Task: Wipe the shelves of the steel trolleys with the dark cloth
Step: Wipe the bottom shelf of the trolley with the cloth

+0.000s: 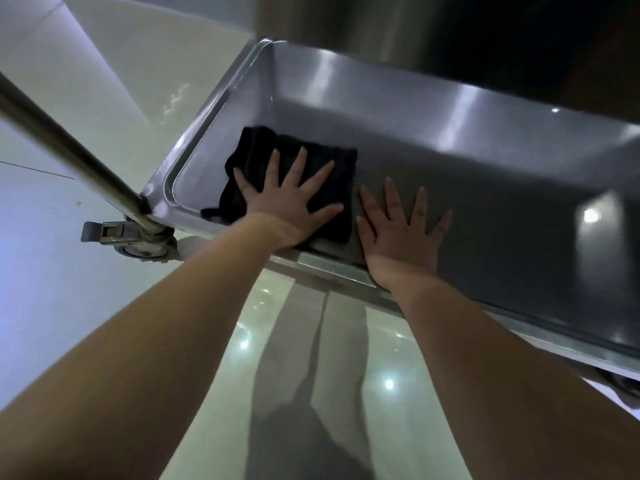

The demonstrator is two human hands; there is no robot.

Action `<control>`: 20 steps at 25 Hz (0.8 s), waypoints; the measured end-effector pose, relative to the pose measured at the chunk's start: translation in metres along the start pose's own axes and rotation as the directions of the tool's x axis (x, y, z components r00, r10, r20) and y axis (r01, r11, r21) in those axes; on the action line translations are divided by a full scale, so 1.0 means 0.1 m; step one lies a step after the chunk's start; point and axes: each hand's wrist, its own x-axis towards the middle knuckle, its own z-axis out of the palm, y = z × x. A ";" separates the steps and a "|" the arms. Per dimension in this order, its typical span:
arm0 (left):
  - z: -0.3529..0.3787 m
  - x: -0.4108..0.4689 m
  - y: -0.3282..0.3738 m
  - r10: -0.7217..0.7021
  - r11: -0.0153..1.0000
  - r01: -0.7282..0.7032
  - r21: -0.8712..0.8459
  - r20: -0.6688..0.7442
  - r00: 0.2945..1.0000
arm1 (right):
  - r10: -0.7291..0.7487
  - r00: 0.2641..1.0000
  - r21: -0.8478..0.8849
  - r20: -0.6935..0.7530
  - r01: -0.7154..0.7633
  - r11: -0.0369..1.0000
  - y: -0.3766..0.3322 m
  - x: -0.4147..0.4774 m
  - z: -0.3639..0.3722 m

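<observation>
The dark cloth (273, 154) lies flat on the bottom shelf of a steel trolley (467, 174), near the shelf's left end. My left hand (291, 202) presses on the cloth with straight, spread fingers and covers its near part. My right hand (401, 230) rests flat on the bare steel just to the right of the cloth, fingers spread, holding nothing. Both wrists cross the shelf's raised front rim (332, 268).
A steel corner post (69, 150) slants up from the shelf's near-left corner, with a caster wheel and brake (138, 242) below it. An upper shelf (346, 26) hangs over the back of the shelf. Glossy pale floor tiles (294, 375) lie below me.
</observation>
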 end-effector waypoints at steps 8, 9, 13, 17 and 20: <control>0.17 -0.58 0.37 -0.062 0.997 0.062 0.045 -0.003 0.998 | -0.036 0.997 0.134 0.068 0.027 0.991 0.08 0.03 -0.13; 0.17 -0.58 0.37 -0.061 0.997 0.061 0.047 -0.002 0.998 | -0.050 0.996 0.208 0.076 0.034 0.978 0.15 0.03 -0.19; 0.16 -0.60 0.36 -0.078 0.996 0.079 0.049 -0.007 0.997 | -0.010 1.000 0.244 -0.007 0.011 0.970 1.04 -0.15 -0.32; 0.11 -0.59 0.36 -0.112 0.993 0.112 0.035 0.011 0.994 | 0.100 0.995 0.058 0.026 -0.102 0.993 2.12 -0.53 -0.32; 0.19 -0.61 0.56 -0.180 0.983 0.180 0.028 0.001 0.984 | 0.112 0.992 0.032 0.053 -0.114 0.993 2.32 -0.63 -0.19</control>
